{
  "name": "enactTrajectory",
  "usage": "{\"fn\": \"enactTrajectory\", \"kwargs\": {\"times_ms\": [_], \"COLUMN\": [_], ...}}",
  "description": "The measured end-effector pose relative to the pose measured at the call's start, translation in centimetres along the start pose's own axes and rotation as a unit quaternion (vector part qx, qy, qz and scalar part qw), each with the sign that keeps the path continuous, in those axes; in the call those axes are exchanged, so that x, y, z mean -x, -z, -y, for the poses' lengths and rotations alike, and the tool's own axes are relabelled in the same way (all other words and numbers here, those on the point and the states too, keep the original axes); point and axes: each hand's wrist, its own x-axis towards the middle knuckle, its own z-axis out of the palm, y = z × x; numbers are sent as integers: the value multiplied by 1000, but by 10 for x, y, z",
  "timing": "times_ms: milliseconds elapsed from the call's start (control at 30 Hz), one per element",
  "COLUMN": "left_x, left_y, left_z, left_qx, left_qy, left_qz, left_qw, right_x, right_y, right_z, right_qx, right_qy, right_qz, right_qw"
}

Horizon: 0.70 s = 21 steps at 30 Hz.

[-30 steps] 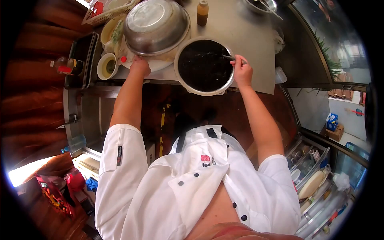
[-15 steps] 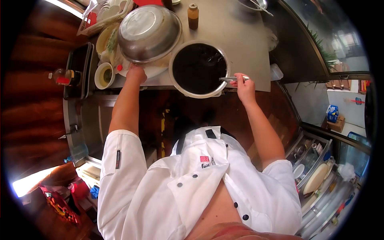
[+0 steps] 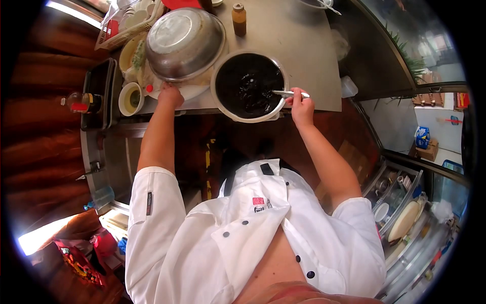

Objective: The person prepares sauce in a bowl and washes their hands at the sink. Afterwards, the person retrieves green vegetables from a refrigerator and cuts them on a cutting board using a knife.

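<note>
A round white-rimmed tub point(image 3: 285, 81) full of dark, glossy liquid point(image 3: 238, 86) stands at the front edge of the metal worktop. My right hand point(image 3: 302, 107) is closed round the handle of a metal utensil point(image 3: 287, 93) at the tub's right rim; its lower end is sunk in the liquid, so its kind is hidden. To the left, a large steel bowl point(image 3: 187, 45) lies upside down over a white round board or plate point(image 3: 195, 91). My left hand point(image 3: 171, 96) is closed at the bowl's near rim, by the board's edge. What its fingers grip is hidden.
A bottle of brown sauce point(image 3: 239, 20) stands behind the tub. Left of the bowl are a small white bowl point(image 3: 131, 99), a red cap point(image 3: 149, 88), dark trays point(image 3: 98, 91) and a basket of dishes point(image 3: 129, 25). Shelves with kitchenware point(image 3: 402, 218) stand at lower right.
My right hand has shifted slightly left and turned the utensil's handle. The liquid's surface, smoother before, now ripples in the middle. My left hand stays by the bowl.
</note>
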Motion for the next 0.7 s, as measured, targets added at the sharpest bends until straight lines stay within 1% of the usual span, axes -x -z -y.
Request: {"fn": "enactTrajectory", "kwargs": {"times_ms": [67, 100, 167, 200, 233, 300, 367, 433, 467, 500, 567, 633, 700], "left_x": [0, 0, 0, 1, 3, 7, 3, 1, -1, -3, -3, -1, 6], "left_y": [-1, 0, 2, 4, 5, 9, 5, 1, -1, -3, -5, -4, 7], "left_z": [1, 1, 0, 0, -1, -3, -2, 0, 0, 0, 1, 1, -4], "left_qx": [-8, -17, -18, -19, -19, 2, -14, -32, -26, -20, -14, -14, 1], "left_qy": [-5, -9, -9, -11, -11, -13, -14, -17, -15, -11, -9, -11, -3], "left_qz": [2, 5, 7, 10, 11, 5, 3, 3, 0, -3, -12, -21, -8], "left_qw": [1000, 1000, 1000, 1000, 1000, 1000, 1000, 999, 1000, 1000, 1000, 1000, 1000], "right_x": [-6, -6, 0, 1, -1, -8, -7, -4, -8, -8, -8, -9, -10], "right_y": [-1, -3, -10, -8, -7, -5, -7, -6, -4, -4, -8, -9, -9], "right_z": [1, -2, -6, -3, -4, -6, -7, -5, 4, 2, 0, 0, 2], "right_qx": [-23, -23, -39, -4, -4, -41, -29, -18, 17, 18, -43, -33, -12], "right_qy": [-6, -4, -10, 4, 3, -24, -26, 2, -11, -11, -33, -29, -19], "right_qz": [-34, -33, 33, 28, 28, -39, -20, 31, 11, 12, -24, -10, 16], "right_qw": [999, 999, 999, 1000, 1000, 998, 999, 999, 1000, 1000, 998, 999, 1000]}}
